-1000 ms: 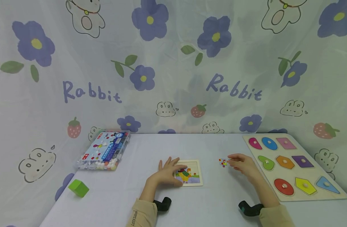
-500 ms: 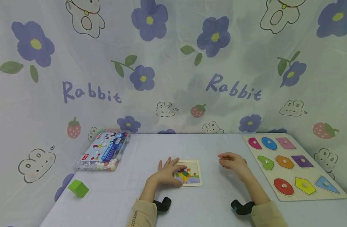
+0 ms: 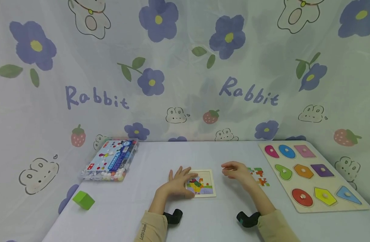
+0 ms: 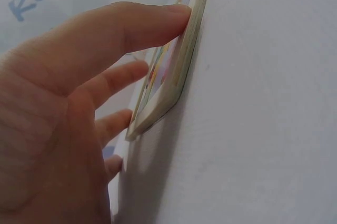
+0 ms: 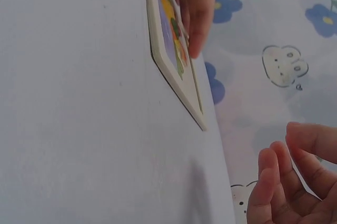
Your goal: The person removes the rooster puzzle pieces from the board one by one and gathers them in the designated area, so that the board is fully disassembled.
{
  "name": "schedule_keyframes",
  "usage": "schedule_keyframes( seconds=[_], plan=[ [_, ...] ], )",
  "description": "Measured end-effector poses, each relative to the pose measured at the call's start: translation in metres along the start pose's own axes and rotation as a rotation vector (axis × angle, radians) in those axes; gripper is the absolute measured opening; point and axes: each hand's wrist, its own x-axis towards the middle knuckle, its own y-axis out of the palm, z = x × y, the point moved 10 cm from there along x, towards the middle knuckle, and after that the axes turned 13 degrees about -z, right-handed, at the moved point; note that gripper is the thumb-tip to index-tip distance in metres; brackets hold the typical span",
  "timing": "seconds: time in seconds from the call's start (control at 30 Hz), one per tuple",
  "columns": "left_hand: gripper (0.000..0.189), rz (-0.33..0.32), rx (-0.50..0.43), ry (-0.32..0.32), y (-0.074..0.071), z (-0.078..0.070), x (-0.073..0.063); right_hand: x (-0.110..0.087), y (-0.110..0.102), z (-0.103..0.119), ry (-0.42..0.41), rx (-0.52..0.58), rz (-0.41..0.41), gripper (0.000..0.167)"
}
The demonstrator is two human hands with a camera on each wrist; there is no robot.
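My left hand [image 3: 179, 185] rests on a small wooden puzzle tray [image 3: 214, 188] with a partly filled cartoon picture. In the left wrist view its thumb [image 4: 142, 26] presses the tray's near edge, while the other fingers spread out along the side. To the right of the tray, my right hand [image 3: 240, 173] hovers over the table with thumb and fingertips drawn close together. No object shows clearly between those fingertips [image 5: 267, 158] in the right wrist view. Several loose jigsaw pieces [image 3: 261, 181], red, green and orange, lie beside the right hand, which hides some of the area.
A wooden shape board [image 3: 305, 186] with coloured knobbed pieces lies on the right. Back left stands a clear plastic box [image 3: 112, 159] of small parts. A green cube [image 3: 83, 200] sits at the left. Behind the white table [image 3: 203, 222] hangs a patterned curtain [image 3: 185, 84].
My right hand has moved left toward the tray, uncovering more jigsaw pieces on its right. The left hand and the tray have stayed in place.
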Motion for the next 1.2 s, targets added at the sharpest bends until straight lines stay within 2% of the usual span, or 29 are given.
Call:
schedule_keyframes(
  seconds=[0.27, 0.53, 0.6, 0.73, 0.87, 0.97, 1.2],
  plan=[
    [0.068, -0.023, -0.035, -0.019, -0.005, 0.0, 0.002, 0.001, 0.028, 0.007, -0.011, -0.015, 0.026, 0.024],
    [0.052, -0.032, -0.054, -0.025, -0.004, 0.002, 0.002, -0.003, 0.06, 0.014, -0.082, -0.086, 0.096, 0.019],
    [0.051, -0.035, -0.058, -0.023, -0.004, 0.001, 0.002, -0.003, 0.067, 0.014, -0.093, -0.117, 0.109, 0.017],
    [0.05, -0.039, -0.063, -0.018, -0.004, 0.001, 0.001, -0.005, 0.08, 0.018, -0.167, -0.22, 0.145, 0.017],
    [0.051, -0.042, -0.064, -0.011, -0.004, 0.0, 0.001, -0.009, 0.091, 0.022, -0.263, -0.391, 0.18, 0.028],
    [0.053, -0.042, -0.075, -0.01, -0.005, -0.001, 0.001, -0.012, 0.096, 0.023, -0.303, -0.486, 0.196, 0.036],
    [0.05, -0.034, -0.072, -0.002, -0.006, -0.003, 0.001, -0.014, 0.099, 0.025, -0.319, -0.521, 0.201, 0.038]
  ],
)
